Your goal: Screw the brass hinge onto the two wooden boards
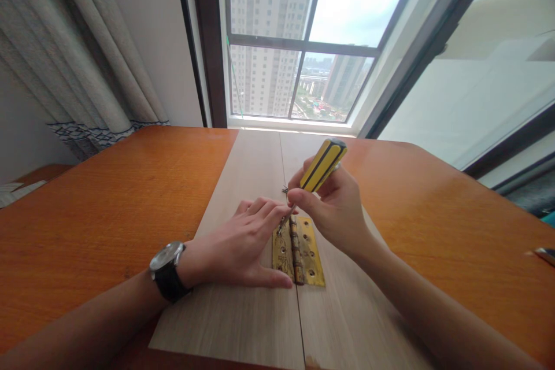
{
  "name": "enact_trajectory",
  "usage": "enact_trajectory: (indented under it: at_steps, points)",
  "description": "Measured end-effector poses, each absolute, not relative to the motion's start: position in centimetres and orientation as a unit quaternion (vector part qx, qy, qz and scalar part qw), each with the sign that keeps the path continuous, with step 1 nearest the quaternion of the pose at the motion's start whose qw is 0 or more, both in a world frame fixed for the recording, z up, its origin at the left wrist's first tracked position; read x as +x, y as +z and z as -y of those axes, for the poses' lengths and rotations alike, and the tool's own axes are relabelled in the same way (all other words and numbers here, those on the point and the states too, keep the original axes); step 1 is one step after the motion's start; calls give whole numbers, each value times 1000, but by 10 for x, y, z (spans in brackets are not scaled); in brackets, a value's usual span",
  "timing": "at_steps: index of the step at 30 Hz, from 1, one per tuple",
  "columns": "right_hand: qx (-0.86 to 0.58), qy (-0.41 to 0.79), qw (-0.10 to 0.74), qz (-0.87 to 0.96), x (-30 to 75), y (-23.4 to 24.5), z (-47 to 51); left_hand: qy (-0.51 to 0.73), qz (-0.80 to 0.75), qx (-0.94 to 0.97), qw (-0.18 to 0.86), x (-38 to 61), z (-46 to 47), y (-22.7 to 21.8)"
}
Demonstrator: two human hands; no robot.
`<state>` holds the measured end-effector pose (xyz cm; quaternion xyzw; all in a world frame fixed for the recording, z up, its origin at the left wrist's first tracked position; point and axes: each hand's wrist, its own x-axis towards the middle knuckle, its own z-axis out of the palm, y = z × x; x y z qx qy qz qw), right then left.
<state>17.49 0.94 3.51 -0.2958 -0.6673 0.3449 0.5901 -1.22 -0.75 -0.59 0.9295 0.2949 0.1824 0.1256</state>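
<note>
A brass butterfly hinge point(298, 251) lies flat across the seam between two pale wood-grain boards point(234, 324), its pin along the seam. My left hand point(236, 245) rests flat on the left board, with its fingers reaching over the hinge's upper left corner. My right hand point(332, 214) grips a yellow-and-black screwdriver point(323, 165) by the handle. Its thin steel shaft point(284, 222) slants down to the hinge's left leaf, and its tip is partly hidden by my fingers. A tiny dark screw-like item point(285, 189) sits just above the hinge, by my right fingers.
The boards lie on an orange wooden table point(87, 231) in front of a tall window point(303, 40) with high-rise buildings outside. A grey curtain point(78, 63) hangs at the left. A small metal-tipped object point(545, 254) lies at the table's right edge.
</note>
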Motion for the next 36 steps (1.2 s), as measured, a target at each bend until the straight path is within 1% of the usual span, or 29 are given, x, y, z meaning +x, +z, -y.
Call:
enact_trajectory:
  at_steps: [5,23,30,36]
  points:
    - [-308,339,578,675,175,37,-9,185,-295,930,120,-12,8,-7]
    - [-310,350,577,670,175,37,-9,189,-290,928,136,-12,7,-7]
    - [-308,326,577,683,176,37,-9,196,-282,929,138,-13,8,-4]
    - [-308,332,577,679,175,37,-9,193,-283,929,141,-13,8,-5]
